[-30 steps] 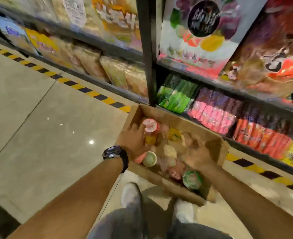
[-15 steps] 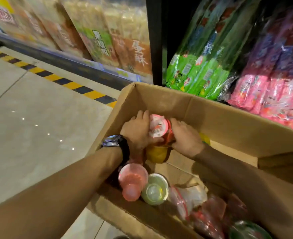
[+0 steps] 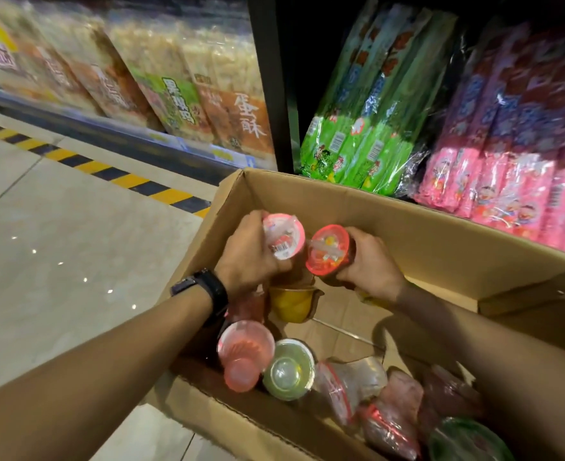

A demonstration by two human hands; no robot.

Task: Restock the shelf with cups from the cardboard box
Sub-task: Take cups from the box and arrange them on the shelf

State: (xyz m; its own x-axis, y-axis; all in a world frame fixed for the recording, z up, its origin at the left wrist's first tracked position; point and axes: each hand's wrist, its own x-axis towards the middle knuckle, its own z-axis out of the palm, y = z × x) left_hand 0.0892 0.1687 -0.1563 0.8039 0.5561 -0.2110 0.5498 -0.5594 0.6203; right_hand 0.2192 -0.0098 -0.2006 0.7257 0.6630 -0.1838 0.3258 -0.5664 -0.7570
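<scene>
Change: the grips, huddled together before, are now slightly apart, and the red lid shows.
Left grip (image 3: 247, 257): closed round pink cup (image 3: 282, 236), over box (image 3: 407, 234).
Right grip (image 3: 370, 264): closed round red cup (image 3: 328, 249), just beside the pink one.

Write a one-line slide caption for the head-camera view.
Over the cardboard box, the left hand holds a pink-lidded cup and the right hand a red-lidded cup.

Plain brown cardboard box (image 3: 407, 234). Top cups: pink-white-lid cup (image 3: 282, 236); red-lid cup (image 3: 327, 249), multicoloured print. Below: yellow cup (image 3: 292, 302), translucent pink cup (image 3: 244, 354), pale green cup (image 3: 287, 371). Yellow-black striped floor tape (image 3: 108, 171). Shelf: green packets (image 3: 357, 154), pink packets (image 3: 507, 188). Black wristwatch (image 3: 208, 287).
</scene>
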